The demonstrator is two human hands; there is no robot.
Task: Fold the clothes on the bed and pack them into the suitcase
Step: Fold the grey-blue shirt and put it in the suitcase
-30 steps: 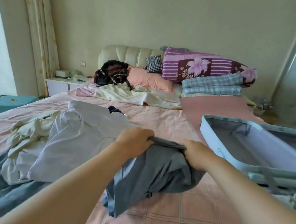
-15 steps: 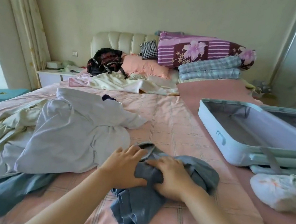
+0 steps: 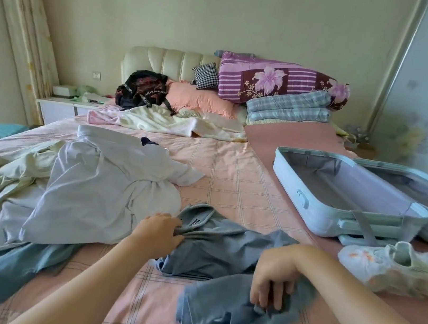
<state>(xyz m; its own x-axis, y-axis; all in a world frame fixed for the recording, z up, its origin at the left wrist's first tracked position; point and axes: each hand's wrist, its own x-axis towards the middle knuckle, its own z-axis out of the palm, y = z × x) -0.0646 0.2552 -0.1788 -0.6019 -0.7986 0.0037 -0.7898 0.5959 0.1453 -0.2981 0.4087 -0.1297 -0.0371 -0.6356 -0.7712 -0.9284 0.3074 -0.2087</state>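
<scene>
A pile (image 3: 87, 184) of clothes lies at the left of the bed (image 3: 233, 170). Beside it, the left hand (image 3: 160, 233) pinches the grey-blue shirt (image 3: 222, 246) by its collar. The right hand (image 3: 272, 281), apart from it, clutches the shirt's near part. The suitcase (image 3: 298, 202) lies open at the right.

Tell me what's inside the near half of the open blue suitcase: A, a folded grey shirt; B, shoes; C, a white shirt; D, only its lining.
D: the suitcase shows only bare lining; the grey shirt lies on the bed, gripped by the left hand and right hand.
</scene>
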